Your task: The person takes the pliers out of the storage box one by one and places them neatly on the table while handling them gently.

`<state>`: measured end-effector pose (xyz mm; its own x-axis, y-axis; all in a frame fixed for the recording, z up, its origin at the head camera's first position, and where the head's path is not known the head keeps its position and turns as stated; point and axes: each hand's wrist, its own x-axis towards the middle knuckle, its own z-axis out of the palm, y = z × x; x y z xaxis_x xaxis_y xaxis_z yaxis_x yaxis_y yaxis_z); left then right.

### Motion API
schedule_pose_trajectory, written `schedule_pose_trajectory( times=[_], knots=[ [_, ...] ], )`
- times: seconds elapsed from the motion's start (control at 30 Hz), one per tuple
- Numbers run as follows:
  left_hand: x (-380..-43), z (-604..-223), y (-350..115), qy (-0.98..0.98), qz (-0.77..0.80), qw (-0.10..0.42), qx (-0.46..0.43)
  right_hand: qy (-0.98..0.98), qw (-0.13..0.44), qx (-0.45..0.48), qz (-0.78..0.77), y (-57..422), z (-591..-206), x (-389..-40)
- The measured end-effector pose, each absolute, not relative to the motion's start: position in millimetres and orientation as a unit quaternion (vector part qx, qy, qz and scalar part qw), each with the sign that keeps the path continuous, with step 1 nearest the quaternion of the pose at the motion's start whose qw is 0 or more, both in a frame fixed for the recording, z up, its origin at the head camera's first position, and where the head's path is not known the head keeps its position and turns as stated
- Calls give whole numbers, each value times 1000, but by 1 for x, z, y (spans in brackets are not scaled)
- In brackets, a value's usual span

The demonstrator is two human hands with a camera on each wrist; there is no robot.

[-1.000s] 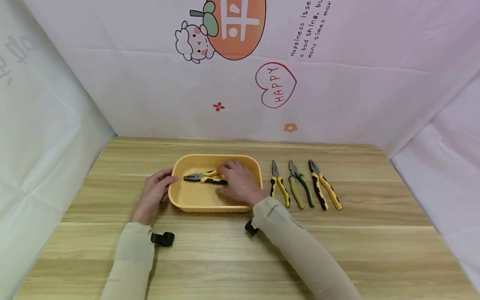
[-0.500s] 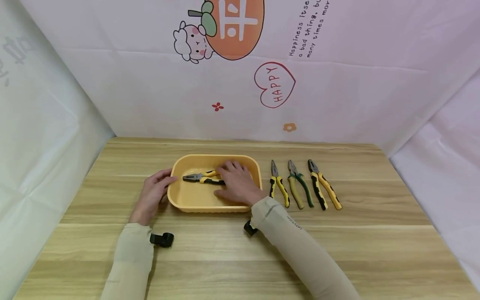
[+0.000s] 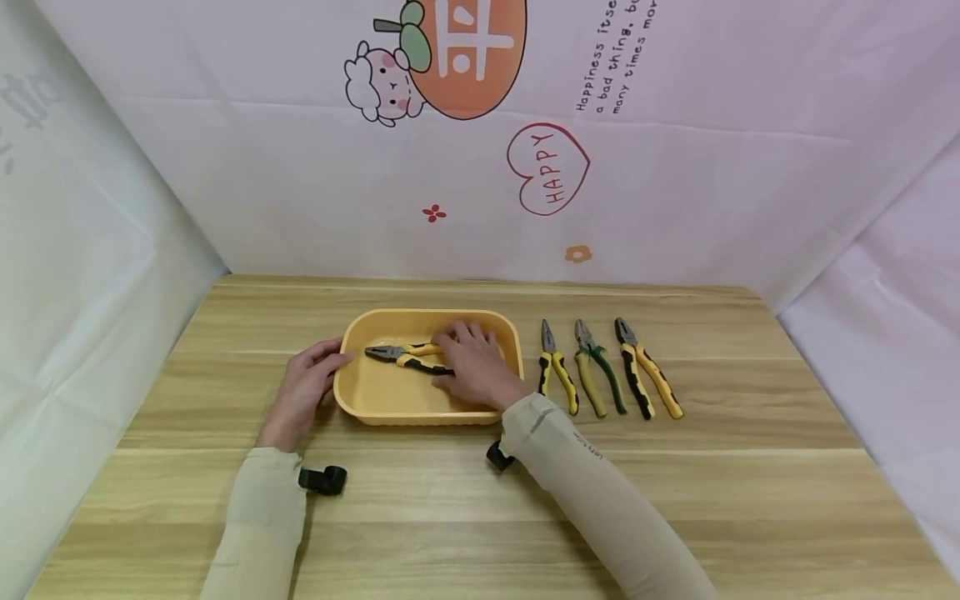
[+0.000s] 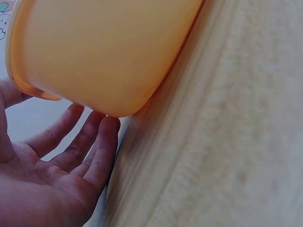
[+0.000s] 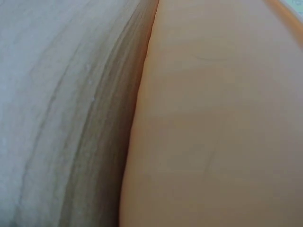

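Note:
In the head view, my left hand holds the left end of a yellow-orange plastic basin, thumb at the rim. The left wrist view shows the fingers of that hand against the basin's outer wall. My right hand reaches inside the basin and grips the handle ends of combination pliers. These pliers have a grey head pointing left and yellow-and-black handles standing apart, their ends hidden under the hand. The right wrist view shows just the basin's outer side beside the wood.
Right of the basin lie long-nose pliers with yellow-and-black handles, pliers with green handles and combination pliers in a row, heads away from me. The wooden table ends at a printed white cloth behind.
The pliers' handles in the basin have spread wider, the lower one moving toward me. My right hand has shifted slightly with them; my left hand stays at the basin's end.

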<state>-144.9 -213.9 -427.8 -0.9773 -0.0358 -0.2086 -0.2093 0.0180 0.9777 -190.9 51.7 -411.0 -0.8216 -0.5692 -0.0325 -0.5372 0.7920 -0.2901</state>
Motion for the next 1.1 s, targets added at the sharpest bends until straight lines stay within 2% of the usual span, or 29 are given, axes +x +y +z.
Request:
schedule_pose_trajectory(
  times=[0.2,1.1],
  knots=[
    [-144,-427,-214,709,698,62,-84,944,83,-277,-157,51,-409,-190],
    [-144,-426,-214,711,694,66,-87,949,112,-259,-143,52,-409,-190]
  ],
)
